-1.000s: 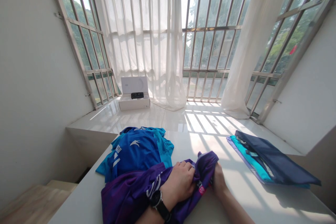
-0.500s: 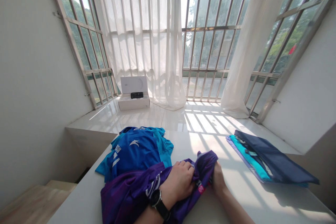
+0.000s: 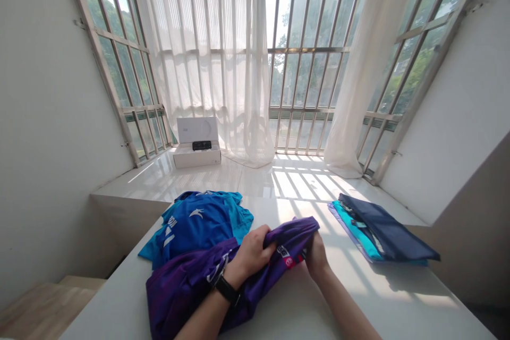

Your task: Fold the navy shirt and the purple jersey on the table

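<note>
Here, purple garment (image 3: pixel 255 288): red label (image 3: pixel 289 262), lettering (image 3: pixel 283 251) unreadable; blue shirt (image 3: pixel 199 236): logo (image 3: pixel 196 213).

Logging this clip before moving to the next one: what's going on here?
A person has both hands on a purple garment at a white table. The left hand, with a black watch on its wrist, grips the fabric; the right hand holds its far end. A blue shirt lies spread just beyond, and a stack of flat clothes, navy on top, lies to the right.
</note>
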Demonstrator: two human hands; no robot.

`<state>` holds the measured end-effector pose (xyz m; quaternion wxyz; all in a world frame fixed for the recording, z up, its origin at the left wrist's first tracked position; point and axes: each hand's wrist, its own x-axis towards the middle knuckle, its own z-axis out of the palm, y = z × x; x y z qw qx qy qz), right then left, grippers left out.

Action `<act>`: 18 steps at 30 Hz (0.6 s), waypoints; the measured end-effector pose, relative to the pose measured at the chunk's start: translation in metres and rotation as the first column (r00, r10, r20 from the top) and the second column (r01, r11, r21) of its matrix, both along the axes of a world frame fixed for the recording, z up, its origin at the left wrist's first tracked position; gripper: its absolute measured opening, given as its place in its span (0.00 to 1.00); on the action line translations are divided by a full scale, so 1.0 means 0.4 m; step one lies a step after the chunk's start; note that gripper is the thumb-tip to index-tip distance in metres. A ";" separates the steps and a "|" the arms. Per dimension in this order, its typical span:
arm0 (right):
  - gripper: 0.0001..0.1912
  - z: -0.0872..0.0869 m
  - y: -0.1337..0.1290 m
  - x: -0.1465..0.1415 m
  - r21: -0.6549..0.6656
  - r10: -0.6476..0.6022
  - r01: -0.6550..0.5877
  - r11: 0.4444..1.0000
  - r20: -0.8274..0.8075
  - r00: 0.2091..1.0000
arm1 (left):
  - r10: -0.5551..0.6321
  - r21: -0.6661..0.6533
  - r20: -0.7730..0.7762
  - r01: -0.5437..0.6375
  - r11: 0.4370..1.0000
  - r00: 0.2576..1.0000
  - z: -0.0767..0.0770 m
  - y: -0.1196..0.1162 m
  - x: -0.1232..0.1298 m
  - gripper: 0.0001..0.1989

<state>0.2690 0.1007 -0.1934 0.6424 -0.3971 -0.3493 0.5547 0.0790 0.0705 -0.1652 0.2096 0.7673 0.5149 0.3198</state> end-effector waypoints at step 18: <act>0.22 0.158 -0.101 0.037 0.145 0.290 -0.289 0.946 0.010 0.957 | -0.191 -0.020 0.419 0.220 0.975 0.887 0.288 -0.283 0.006 0.05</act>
